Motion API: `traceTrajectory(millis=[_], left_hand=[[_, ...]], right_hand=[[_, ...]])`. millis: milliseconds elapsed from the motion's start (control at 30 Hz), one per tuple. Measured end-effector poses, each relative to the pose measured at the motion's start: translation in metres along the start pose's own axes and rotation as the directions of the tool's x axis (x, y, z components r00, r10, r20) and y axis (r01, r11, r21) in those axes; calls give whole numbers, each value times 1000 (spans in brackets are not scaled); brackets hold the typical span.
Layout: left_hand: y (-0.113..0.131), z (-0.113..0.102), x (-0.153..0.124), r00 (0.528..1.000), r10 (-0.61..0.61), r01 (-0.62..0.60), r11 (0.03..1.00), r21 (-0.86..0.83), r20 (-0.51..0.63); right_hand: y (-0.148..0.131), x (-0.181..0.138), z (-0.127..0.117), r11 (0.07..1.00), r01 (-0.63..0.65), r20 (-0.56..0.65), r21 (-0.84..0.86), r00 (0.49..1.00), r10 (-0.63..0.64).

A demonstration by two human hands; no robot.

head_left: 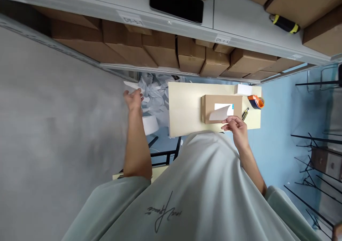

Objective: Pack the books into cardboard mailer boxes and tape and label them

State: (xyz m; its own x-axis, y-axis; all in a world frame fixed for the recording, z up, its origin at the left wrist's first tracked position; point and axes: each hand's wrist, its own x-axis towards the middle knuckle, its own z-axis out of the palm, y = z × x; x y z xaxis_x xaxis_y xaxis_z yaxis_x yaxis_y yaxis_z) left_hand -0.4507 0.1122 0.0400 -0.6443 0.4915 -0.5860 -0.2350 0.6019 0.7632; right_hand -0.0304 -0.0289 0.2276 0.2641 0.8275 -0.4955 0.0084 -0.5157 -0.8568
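A cardboard box [221, 99] lies on the cream table, with a white label [220, 106] on its top. A white sheet [221, 113] curls up over that label, its lower right corner pinched in my right hand [235, 125]. Off the table's left side, my left hand [134, 99] is stretched out with its fingers apart. Just beyond those fingers is a white paper strip [130, 85]; whether it still touches them is hard to see. Below and beside it lies a heap of crumpled white paper [155, 93].
On the cream table [184, 109] are a small white box [243, 89], an orange-and-blue tape dispenser [255, 102] and a cutter knife [245, 114]. Shelves above hold cardboard boxes [160, 50], a black phone [176, 4] and a yellow-black cutter [285, 23]. A grey wall [66, 127] stands left.
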Motion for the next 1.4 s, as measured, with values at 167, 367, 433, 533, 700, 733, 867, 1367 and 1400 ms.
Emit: traceTrajectory(millis=[167, 367, 433, 533, 700, 733, 867, 1367, 1400], left_hand=[[-12, 37, -133, 811, 228, -158, 972, -175, 538], [-20, 65, -284, 634, 185, -88, 982, -167, 751], [-22, 73, -300, 686, 169, -66, 983, -170, 708], [-25, 82, -309, 719, 167, -77, 984, -161, 675], [-32, 94, -320, 736, 210, -149, 978, -148, 644], [-33, 96, -322, 742, 224, -167, 975, -149, 632], [-41, 102, -324, 737, 268, -236, 962, -135, 621], [-77, 118, -331, 773, 145, -159, 987, -32, 618], [-83, 120, -330, 788, 119, -127, 991, -30, 604]], right_hand=[[10, 6, 8, 989, 134, 20, -67, 991, -133], [23, 5, 1, 904, 353, 24, -242, 933, -358], [28, 4, -6, 867, 408, 38, -285, 909, -415], [36, 5, -18, 837, 462, 65, -293, 883, -465], [44, 7, -41, 867, 401, 133, -297, 916, -378], [44, 9, -47, 878, 376, 143, -296, 926, -348], [41, 26, -79, 919, 290, 28, -268, 956, -293], [49, 73, -134, 988, 109, 136, -107, 986, -93], [51, 72, -134, 989, 103, 137, -102, 987, -89]])
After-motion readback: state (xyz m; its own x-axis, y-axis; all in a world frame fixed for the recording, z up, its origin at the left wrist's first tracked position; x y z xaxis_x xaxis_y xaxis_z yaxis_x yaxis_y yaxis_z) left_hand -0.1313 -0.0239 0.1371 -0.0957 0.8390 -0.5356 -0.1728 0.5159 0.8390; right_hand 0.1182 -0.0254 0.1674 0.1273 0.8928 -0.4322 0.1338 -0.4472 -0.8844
